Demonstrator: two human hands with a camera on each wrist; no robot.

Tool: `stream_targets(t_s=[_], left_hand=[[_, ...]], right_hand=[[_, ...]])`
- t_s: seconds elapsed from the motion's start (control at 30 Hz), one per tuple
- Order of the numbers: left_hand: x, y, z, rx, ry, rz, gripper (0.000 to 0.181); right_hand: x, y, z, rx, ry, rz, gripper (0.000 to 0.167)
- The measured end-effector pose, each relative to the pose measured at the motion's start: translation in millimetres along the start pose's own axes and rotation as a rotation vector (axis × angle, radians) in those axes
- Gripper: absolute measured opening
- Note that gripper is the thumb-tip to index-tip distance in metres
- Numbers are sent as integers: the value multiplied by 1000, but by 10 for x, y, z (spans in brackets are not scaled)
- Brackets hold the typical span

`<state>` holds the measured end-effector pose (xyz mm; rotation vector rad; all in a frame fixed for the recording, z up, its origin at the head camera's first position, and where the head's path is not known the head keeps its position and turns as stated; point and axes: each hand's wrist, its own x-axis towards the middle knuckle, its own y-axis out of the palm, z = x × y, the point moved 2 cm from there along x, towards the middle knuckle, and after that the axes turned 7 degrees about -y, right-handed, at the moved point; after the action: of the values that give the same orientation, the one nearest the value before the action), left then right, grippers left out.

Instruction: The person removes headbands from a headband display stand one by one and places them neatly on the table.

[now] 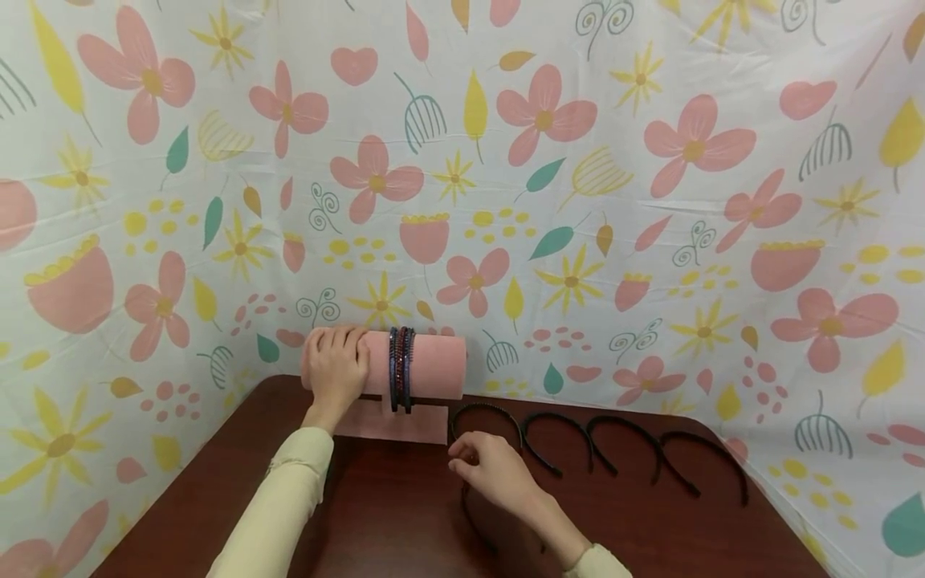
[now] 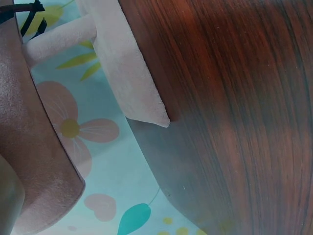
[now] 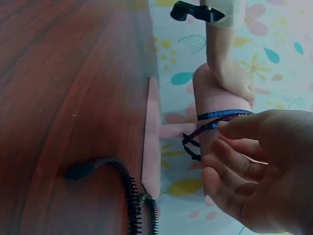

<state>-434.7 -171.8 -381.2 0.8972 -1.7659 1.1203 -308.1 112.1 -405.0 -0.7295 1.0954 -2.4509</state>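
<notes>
My left hand [image 1: 338,365] grips the left end of a pink plush roll [image 1: 437,365], which sits on a T-shaped display stand with a flat pink base [image 1: 405,425]. Around the roll's middle hang dark blue and reddish sparkly headbands [image 1: 401,369], side by side. My right hand [image 1: 499,474] hovers over the table in front of the stand's right end, its fingers loosely bent and holding nothing. In the right wrist view that hand [image 3: 264,171] appears beside the headbands on the roll. Under it, a dark toothed headband [image 3: 129,196] lies on the table.
A row of black headbands [image 1: 625,425] stretches along the right back of the dark wooden table [image 1: 390,514]. Another dark headband [image 1: 470,514] is partly hidden below my right hand. A flower-printed cloth [image 1: 462,177] hangs behind the table.
</notes>
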Motion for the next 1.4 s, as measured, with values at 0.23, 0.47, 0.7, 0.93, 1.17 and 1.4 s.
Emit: stream_targets(t_s=[0.23,0.47,0.7,0.93,1.17,1.4], left_hand=[[-55,0,5,-2,-6,4,31],[-42,11,18,13,-3,14,34],[-14,5,2,16,6,28,36],[-28,14,-20,49,-3,29,38],[16,-6,-11,81,-1,16,38],[5,5,-14,66,-6,17,35]], right_hand=[[132,30,30,-1,-17,-101,10],[285,99,73,-13,-52,-169,9],[434,173,88,2,-38,-215,12],[536,208,7,34,26,-225,15],[676,247,14,64,47,-243,16],[789,353,19,108,36,-251,22]])
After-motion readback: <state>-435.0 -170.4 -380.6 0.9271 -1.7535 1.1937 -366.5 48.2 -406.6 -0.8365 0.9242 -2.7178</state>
